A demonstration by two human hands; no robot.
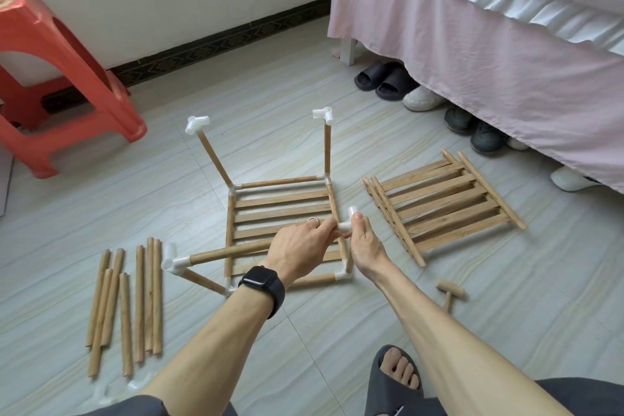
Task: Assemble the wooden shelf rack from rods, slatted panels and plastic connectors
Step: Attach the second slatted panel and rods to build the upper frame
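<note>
left hand (300,246), rod (233,253) — right hand (366,243), connector (347,224)

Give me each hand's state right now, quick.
Left hand: closed around the end of the horizontal rod.
Right hand: pinching the white connector at that rod's end.

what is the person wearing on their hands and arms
The left hand has a silver ring on one finger and a black smartwatch with a black strap at the wrist. The right hand wears nothing. Both forearms are bare, no sleeves in view.
</note>
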